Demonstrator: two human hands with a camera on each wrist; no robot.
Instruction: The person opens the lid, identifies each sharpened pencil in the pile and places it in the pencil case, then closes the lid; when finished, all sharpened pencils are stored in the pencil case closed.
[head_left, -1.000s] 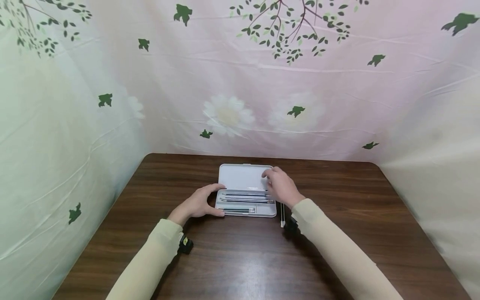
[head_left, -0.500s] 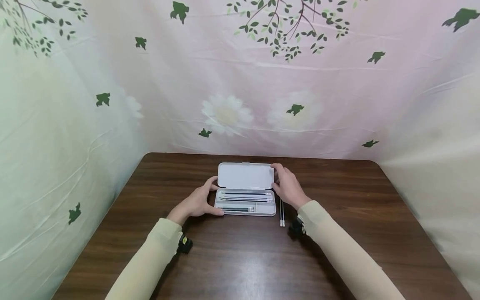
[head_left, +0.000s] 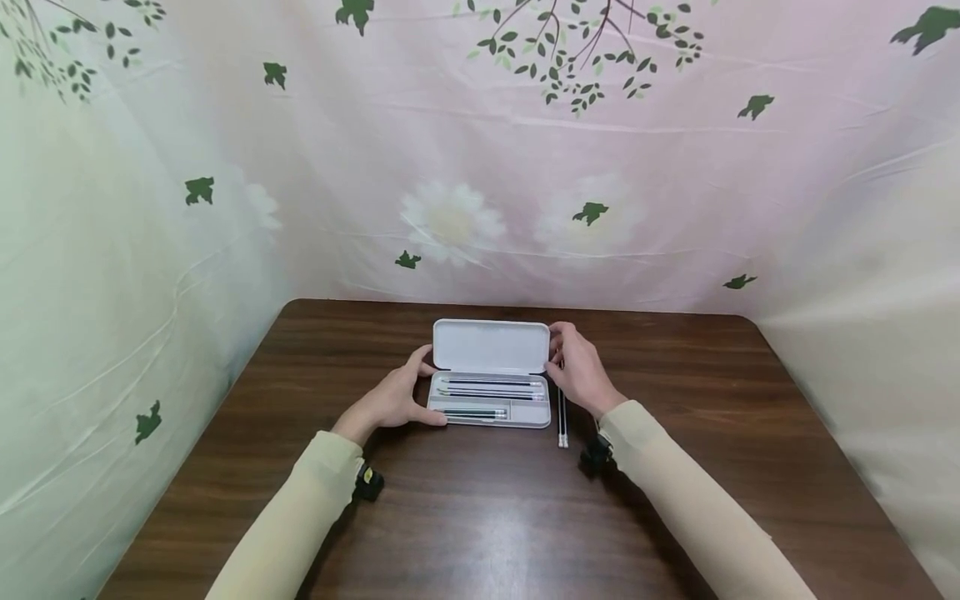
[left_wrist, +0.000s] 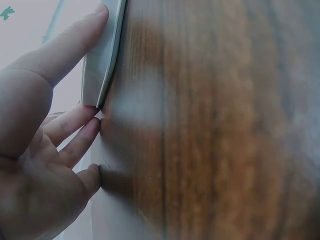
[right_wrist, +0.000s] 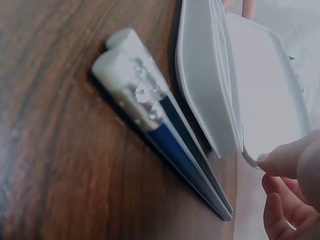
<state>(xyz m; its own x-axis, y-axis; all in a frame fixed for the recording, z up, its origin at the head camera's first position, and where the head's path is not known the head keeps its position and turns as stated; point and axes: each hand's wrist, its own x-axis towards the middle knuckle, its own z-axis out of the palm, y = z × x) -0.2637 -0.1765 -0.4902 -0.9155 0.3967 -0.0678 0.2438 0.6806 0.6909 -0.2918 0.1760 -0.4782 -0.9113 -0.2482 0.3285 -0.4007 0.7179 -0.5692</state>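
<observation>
A white pencil case (head_left: 530,412) lies opened on the table, its lid (head_left: 491,346) tilted up at the far side. Several pencils (head_left: 491,394) lie in its tray. My left hand (head_left: 388,398) holds the case's left end, the thumb (left_wrist: 75,42) along the front side and the fingers round behind. At the lid's right edge my right hand (head_left: 583,369) pinches the rim between thumb and fingers; in the right wrist view the thumb (right_wrist: 285,157) touches the lid's corner. Two pencils with white erasers (right_wrist: 117,67), one blue and one dark, lie beside the case, under the right hand's wrist side.
The dark brown wooden table (head_left: 480,517) stretches out in front of and on both sides of the case. A printed cloth (head_left: 487,150) with flowers, leaves and birds hangs behind the table and along its sides. A small black camera is on each wrist.
My right hand has moved from over the tray to the lid's right edge and taken hold of it. The lid has risen slightly. My left hand stays at the case's left end.
</observation>
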